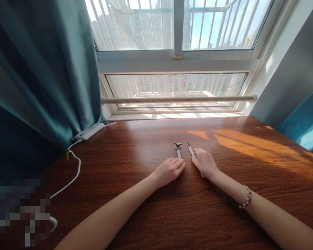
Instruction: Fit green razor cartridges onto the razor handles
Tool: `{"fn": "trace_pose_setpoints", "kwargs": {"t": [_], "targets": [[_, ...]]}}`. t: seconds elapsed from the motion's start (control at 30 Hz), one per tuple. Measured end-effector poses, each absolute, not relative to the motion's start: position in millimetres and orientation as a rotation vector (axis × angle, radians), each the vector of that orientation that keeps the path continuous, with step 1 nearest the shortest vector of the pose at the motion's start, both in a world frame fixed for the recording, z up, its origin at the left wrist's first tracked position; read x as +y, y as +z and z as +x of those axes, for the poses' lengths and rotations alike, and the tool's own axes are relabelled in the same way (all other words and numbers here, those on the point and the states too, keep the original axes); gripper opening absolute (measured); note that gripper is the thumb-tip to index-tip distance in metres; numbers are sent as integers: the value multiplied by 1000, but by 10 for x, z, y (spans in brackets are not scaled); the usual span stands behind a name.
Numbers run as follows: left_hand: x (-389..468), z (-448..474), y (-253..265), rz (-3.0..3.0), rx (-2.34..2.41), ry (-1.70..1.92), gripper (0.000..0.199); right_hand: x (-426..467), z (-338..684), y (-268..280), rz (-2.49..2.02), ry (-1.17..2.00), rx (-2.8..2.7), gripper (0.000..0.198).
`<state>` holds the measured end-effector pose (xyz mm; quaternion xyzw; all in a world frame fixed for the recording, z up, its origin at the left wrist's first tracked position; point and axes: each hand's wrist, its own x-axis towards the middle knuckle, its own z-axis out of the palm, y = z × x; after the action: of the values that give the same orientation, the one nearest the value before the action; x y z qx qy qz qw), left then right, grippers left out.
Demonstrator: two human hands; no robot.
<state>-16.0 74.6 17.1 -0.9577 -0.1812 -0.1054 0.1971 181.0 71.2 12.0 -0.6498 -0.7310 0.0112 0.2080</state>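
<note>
On the brown wooden table, my left hand [170, 171] is closed over the lower handle of a razor [178, 152]. The razor's dark head points away from me, toward the window. Just to the right, my right hand [205, 162] grips a toothbrush [190, 149] around the middle of its pale handle. Its bristle end sticks out past my fingers at the upper left, and the handle's tail shows below my palm. A narrow gap of table separates the two hands. Palms and some fingertips are hidden.
A white power strip [90, 131] lies at the table's [146, 215] far left, with its white cable [79, 170] looping along the left edge. A blue curtain [86, 69] hangs beside it. The window rail [177, 100] runs behind the far edge.
</note>
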Motion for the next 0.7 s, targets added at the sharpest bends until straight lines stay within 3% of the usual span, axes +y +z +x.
{"fn": "trace_pose_setpoints", "kwargs": {"t": [0.27, 0.5, 0.6, 0.7], "targets": [[791, -163, 170, -2764, -607, -286, 20, 716, 1730, 67, -1786, 43, -2092, 13], [791, -177, 147, -2792, -668, -354, 28, 875, 2216, 218, -1578, 211, -2156, 24], [790, -189, 126, -2793, -665, -369, 28, 973, 2494, 194, -1440, 375, -2239, 56], [791, -196, 114, -2791, -650, -388, 27, 1040, 2653, 92, -1356, 538, -2216, 64]]}}
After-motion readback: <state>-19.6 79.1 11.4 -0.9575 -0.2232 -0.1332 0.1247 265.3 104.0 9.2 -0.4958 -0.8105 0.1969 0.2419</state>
